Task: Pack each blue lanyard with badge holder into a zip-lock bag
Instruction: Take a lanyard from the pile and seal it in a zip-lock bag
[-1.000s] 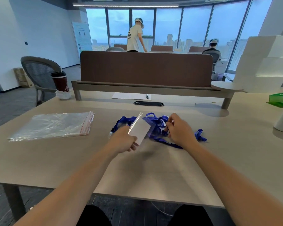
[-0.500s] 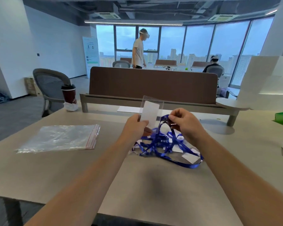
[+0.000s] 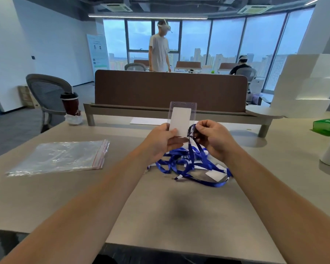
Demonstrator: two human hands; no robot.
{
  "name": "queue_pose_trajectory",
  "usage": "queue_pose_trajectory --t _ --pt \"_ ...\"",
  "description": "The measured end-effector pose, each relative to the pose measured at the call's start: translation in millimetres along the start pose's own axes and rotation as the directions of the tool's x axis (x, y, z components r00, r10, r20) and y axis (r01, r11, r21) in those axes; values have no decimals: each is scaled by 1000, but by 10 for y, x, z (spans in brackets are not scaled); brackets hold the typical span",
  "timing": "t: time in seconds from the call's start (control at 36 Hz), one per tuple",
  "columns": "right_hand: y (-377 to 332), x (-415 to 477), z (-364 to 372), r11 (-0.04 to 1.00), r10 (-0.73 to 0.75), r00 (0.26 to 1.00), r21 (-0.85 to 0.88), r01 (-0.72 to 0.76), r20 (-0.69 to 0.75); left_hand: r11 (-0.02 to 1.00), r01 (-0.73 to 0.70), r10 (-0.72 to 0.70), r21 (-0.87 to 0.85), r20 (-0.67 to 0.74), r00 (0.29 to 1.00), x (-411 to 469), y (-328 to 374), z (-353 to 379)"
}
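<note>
My left hand (image 3: 163, 142) pinches the lower edge of a clear badge holder (image 3: 181, 119) with a white card inside and holds it upright above the table. My right hand (image 3: 212, 139) pinches a blue lanyard strap (image 3: 191, 130) just to the right of the holder. Below both hands a tangled heap of blue lanyards (image 3: 191, 164) with more badge holders lies on the tabletop. A stack of clear zip-lock bags (image 3: 61, 158) with red seal strips lies flat to the left, apart from both hands.
The beige table (image 3: 170, 212) ends at a brown divider panel (image 3: 170, 90). A dark cup (image 3: 70, 103) stands at the far left corner, a green box (image 3: 327, 126) and white foam blocks (image 3: 309, 88) at the right. A mesh chair (image 3: 46, 92) stands left; two people are behind.
Both hands have risen from the heap: the left one lifted the badge holder upright, the right one pulled a strap up. The camera has tilted up.
</note>
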State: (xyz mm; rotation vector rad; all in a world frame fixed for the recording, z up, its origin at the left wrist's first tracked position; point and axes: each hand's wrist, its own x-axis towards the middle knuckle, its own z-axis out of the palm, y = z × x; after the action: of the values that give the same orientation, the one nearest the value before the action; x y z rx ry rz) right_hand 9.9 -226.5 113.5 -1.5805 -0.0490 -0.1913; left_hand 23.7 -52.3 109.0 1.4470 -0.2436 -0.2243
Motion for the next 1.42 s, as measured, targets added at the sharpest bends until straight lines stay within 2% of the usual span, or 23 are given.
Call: queue_pose_trajectory --t 0.11,0.19,0.25,0.31,0.44,0.56,0.75,0.86,0.97,1.11,1.22,1.31,1.36,1.42 --pt "81 -11 -25 995 -7 999 -95 4 -37 996 7 -3 93 -40 999 -8 -72 52" --pt "156 0 -62 938 -72 995 -343 42 -73 991 -14 28 135 -101 995 -6 -99 41" --pt "189 -37 -76 864 -69 997 -502 44 -32 993 -29 41 112 -108 993 -31 -95 23" --pt "211 -106 -75 814 -12 999 -579 36 45 994 -47 59 103 -111 992 -61 -82 4" --pt "283 -283 1 849 167 970 -525 -49 179 997 -49 56 53 -129 990 -147 -17 -23" --pt "321 -345 126 872 212 954 -482 -86 214 997 -53 62 62 -141 988 -262 51 -62" --pt "152 -408 367 874 136 977 -484 -40 166 981 -46 93 191 -244 965 -527 180 -303" --pt "-105 -403 571 955 73 986 -294 -27 147 970 -32 105 243 -294 950 -700 312 -501" --pt "-380 -336 787 976 -52 993 -203 74 109 961 -61 155 268 -345 926 -846 526 -650" --pt "-551 -304 1019 941 -86 988 -314 124 132 935 -31 188 354 -419 888 -962 638 -862" --pt "-497 -302 1188 941 -55 990 -324 94 127 905 17 194 425 -448 873 -1056 482 -1076" --pt "-360 -316 1293 930 28 985 -366 35 168 905 58 160 420 -466 870 -1144 304 -1202" --pt "-220 -344 1332 878 76 979 -478 24 188 912 89 124 401 -476 871 -1183 178 -1253" --pt "-90 -384 1348 783 68 976 -617 75 205 916 123 82 381 -480 873 -1232 57 -1285"
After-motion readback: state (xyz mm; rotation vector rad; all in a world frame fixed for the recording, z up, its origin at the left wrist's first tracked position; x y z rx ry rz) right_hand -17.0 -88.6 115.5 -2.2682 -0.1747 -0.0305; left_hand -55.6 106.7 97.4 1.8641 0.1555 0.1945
